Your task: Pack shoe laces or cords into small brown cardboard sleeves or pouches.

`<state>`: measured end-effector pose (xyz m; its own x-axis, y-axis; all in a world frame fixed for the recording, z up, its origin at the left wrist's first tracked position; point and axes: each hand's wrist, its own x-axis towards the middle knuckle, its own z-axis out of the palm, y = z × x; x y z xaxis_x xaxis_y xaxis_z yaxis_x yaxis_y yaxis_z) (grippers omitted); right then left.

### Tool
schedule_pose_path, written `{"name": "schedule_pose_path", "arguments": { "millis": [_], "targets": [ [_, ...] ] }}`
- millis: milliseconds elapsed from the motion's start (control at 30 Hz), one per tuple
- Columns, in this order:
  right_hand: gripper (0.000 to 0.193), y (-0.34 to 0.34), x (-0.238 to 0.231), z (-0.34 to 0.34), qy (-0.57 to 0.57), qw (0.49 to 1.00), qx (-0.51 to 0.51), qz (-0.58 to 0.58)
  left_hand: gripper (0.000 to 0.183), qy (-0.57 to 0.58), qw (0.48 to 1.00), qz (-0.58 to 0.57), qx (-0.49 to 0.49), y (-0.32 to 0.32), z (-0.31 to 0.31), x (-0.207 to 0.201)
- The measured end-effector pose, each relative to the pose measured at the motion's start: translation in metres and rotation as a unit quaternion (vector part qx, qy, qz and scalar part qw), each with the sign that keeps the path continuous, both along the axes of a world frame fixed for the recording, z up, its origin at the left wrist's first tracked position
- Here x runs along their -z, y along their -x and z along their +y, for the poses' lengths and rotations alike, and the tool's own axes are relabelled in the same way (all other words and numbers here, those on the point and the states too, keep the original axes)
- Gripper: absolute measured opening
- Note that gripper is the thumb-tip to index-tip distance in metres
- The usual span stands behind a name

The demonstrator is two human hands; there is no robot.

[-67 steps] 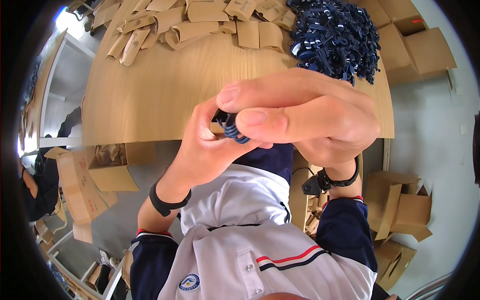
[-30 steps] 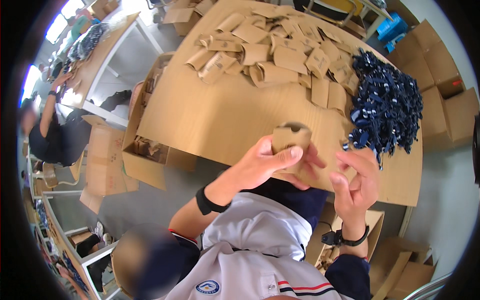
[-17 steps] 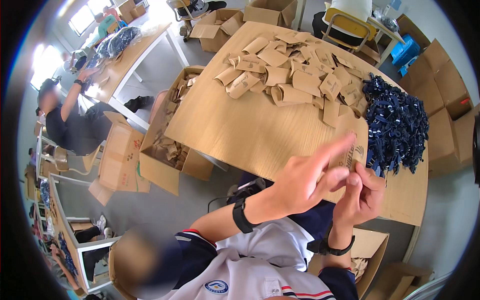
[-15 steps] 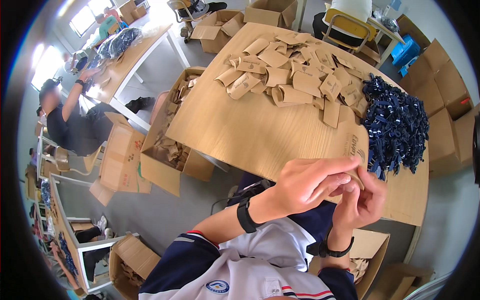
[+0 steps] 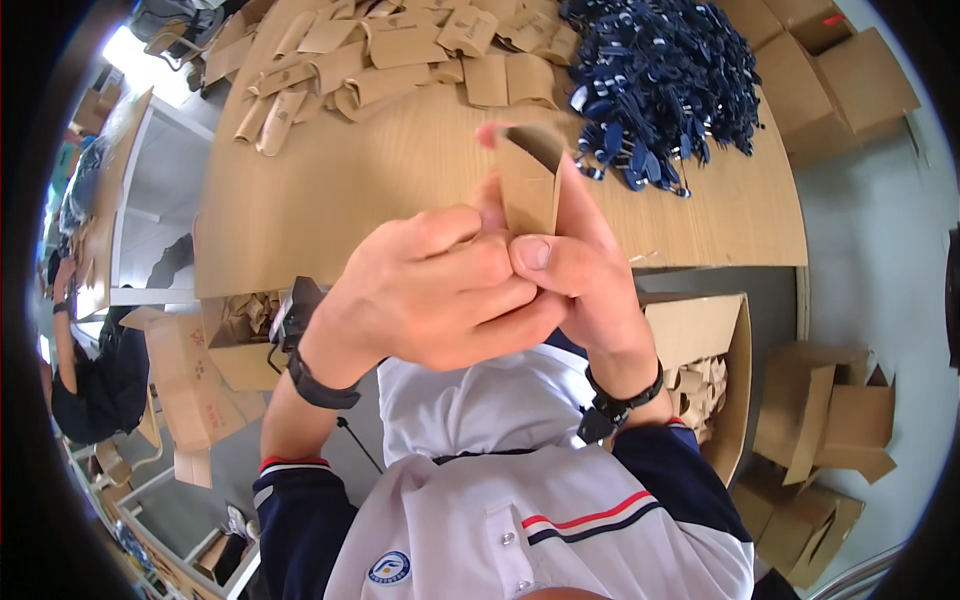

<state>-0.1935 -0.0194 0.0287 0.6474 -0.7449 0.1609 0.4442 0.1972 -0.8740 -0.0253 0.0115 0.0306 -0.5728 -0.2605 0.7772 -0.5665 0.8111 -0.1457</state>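
Note:
Both hands are closed around one small brown cardboard pillow box [image 5: 528, 190], held above the near edge of the wooden table. It stands upright, its upper end gaping and dark inside. My left hand [image 5: 430, 290] grips the lower left part with curled fingers, which hide the lower end. On the other side, my right hand [image 5: 595, 275] has its thumb across the lower front and fingers behind the box. Farther back lies a heap of similar brown pillow boxes [image 5: 400, 45]. To its right is a pile of small dark blue strap-like pieces [image 5: 660, 80] with pale bits.
The wooden table [image 5: 330, 190] spans the space before me. Below its right side stands an open carton [image 5: 735, 375] of brown pieces; another carton [image 5: 240, 365] is below left. More cartons [image 5: 825, 420] sit on the floor at right. A person in dark clothes [image 5: 105, 375] is at far left.
My view has shifted, bringing the hands toward the middle. The box, earlier seen with its broad printed face up, now stands on end with its opening visible. Both hands have kept hold of it.

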Motion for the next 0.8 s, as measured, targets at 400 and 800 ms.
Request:
{"name": "schedule_pose_path", "arguments": {
  "millis": [400,800],
  "targets": [
    [0.018,0.008,-0.003,0.006,-0.009,0.992,-0.037,0.117,0.029,-0.358,0.931,0.054,0.050,-0.031,-0.017,-0.029],
    [0.039,-0.005,0.021,-0.012,0.381,0.870,0.210,0.233,0.028,-0.553,0.684,0.475,0.017,0.015,-0.002,-0.003]
  ]
}}
